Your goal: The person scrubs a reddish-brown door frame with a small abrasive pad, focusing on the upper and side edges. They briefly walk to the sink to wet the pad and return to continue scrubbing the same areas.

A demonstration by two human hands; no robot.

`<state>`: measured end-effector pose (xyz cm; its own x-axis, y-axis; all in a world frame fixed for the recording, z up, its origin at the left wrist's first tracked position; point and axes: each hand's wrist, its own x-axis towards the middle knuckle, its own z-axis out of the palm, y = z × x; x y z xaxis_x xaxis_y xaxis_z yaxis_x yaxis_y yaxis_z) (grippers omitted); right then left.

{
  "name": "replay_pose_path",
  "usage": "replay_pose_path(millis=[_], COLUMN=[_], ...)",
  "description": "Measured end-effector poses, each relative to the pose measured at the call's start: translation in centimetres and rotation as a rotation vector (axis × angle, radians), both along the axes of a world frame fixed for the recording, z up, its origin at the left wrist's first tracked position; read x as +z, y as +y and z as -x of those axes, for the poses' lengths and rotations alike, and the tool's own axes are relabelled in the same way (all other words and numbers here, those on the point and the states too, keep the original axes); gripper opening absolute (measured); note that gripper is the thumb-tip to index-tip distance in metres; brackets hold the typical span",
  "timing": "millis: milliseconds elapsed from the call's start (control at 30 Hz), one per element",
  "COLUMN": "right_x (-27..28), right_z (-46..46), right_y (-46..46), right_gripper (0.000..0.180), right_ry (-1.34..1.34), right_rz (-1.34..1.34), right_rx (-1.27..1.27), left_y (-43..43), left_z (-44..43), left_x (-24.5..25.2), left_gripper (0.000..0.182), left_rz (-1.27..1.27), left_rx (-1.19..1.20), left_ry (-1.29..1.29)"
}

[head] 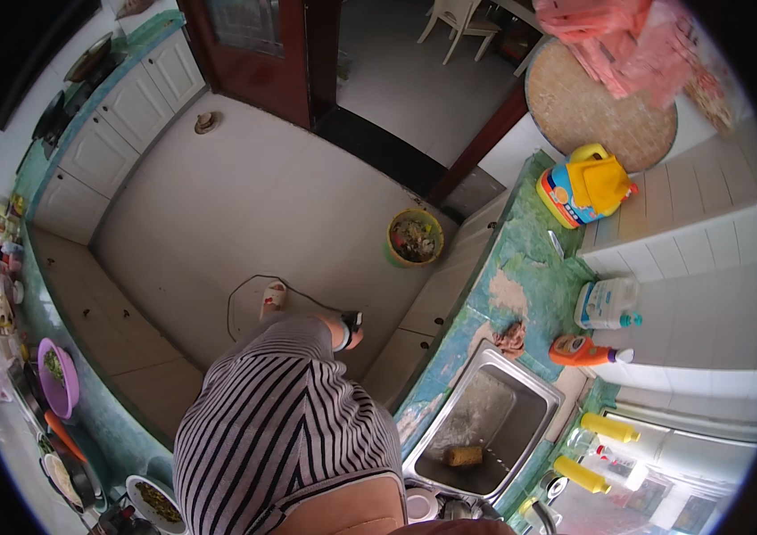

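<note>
A hand, which appears to be my left hand (pixel 355 340), shows small beyond the front of my striped top (pixel 264 428). A pale band circles its wrist, and a small black object (pixel 351 318) sits at the hand; whether the fingers grip it I cannot tell. From there a dark cable (pixel 258 276) loops out over the floor and back toward my body. My right hand is out of view. One foot in a white slipper (pixel 273 298) stands on the pale floor (pixel 218 200).
To the right, a green counter (pixel 505 254) holds a steel sink (pixel 539 428) with a sponge (pixel 464 456) inside, an orange bottle (pixel 579 350) and a yellow jug (pixel 592 190). A waste bin (pixel 394 257) stands below. On the left counter rests a pink basin (pixel 70 394).
</note>
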<state>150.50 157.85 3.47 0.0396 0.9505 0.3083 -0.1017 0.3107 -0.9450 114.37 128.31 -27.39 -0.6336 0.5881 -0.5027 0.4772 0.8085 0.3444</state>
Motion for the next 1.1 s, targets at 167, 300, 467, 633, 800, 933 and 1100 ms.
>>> replay_pose_path(millis=[167, 300, 467, 633, 800, 933, 1100], right_x=[1.0, -0.9, -1.9, -3.0, -3.5, -3.4, -2.5], right_z=[14.5, 26.1, 39.7, 50.6, 59.4, 67.2, 77.3], right_y=[-9.4, -17.2, -26.5, -33.0, -38.9, -44.6, -52.6], right_gripper=[0.040, 0.048, 0.041, 0.041, 0.044, 0.045, 0.038], right_ry=[-0.149, -0.203, -0.029, 0.116, 0.191, 0.327, 0.410], right_rz=[-0.027, 0.335, 0.216, 0.335, 0.449, 0.595, 0.748], right_rx=[0.342, 0.585, 0.927, 1.136, 1.357, 1.514, 1.713], left_y=[-19.9, -31.1, -32.6, -32.5, -41.2, -44.0, -51.3], left_z=[3.8, 4.5, 3.8, 8.0, 17.2, 20.3, 19.0], left_x=[-11.1, -18.3, -16.7, -5.5, 10.0, 21.1, 19.9], left_gripper=[0.034, 0.033, 0.034, 0.034, 0.013, 0.012, 0.020], left_rz=[0.259, 0.376, 0.134, -0.340, -1.400, -1.782, -1.697], left_rx=[0.276, 0.386, 0.263, 0.154, 0.939, 1.179, 1.596], left_ry=[-0.188, -0.412, -0.594, -0.710, -0.903, -0.956, -0.999])
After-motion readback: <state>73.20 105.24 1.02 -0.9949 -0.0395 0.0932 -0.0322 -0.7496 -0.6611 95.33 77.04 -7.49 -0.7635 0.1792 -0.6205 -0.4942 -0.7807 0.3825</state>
